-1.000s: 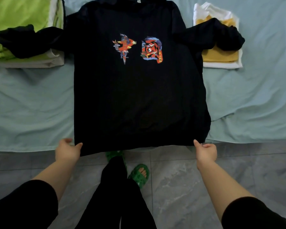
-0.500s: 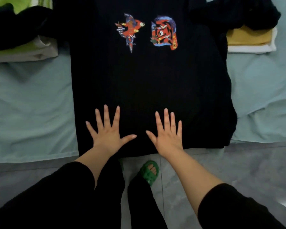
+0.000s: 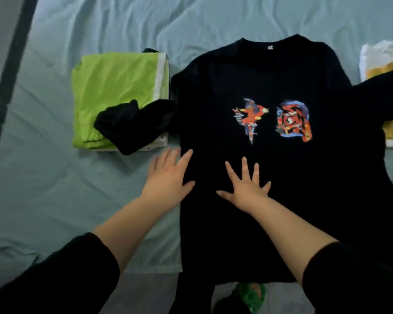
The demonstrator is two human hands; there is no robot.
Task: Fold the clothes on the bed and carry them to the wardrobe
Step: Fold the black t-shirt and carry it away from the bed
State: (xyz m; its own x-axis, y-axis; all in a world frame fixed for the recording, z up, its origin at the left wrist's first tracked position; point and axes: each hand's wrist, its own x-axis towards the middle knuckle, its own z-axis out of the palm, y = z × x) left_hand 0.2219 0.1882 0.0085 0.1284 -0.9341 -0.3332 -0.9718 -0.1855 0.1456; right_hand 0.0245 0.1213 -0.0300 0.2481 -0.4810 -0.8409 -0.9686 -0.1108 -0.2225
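Step in hand: the black shirt [image 3: 327,177] is being smoothed flat before folding; no fold is yet made in it.
Location of shirt: it is spread front-up on the bed sheet [image 3: 55,177], collar [image 3: 268,44] away from the person, hem hanging at the near edge of the bed, the coloured print [image 3: 293,121] exposed.
Sleeves: the shirt's left-side sleeve [image 3: 132,128] is draped over the green folded pile [image 3: 114,87]; the other sleeve [image 3: 383,96] is laid across the yellow and white folded pile [image 3: 377,64] at the frame's edge.
Left hand [image 3: 168,177]: fingers are held straight and together, nothing is gripped; it lies at the shirt's side edge, partly over the sheet. It is blurred, so contact cannot be confirmed.
Right hand [image 3: 247,186]: fingers are spread wide and laid flat on the shirt's middle, below the print; nothing is held.
Progress: two piles appear finished; this shirt is judged to be an early stage, with carrying to the wardrobe not yet begun.
Next move: the sleeves are to be lifted off the neighbouring piles and brought inward across the body, which calls for a pinch at each cuff without the piles being dragged.
Risk: the folded piles may be disturbed as the sleeves are pulled.
Also seen: a green sandal [image 3: 250,295] on the floor below.
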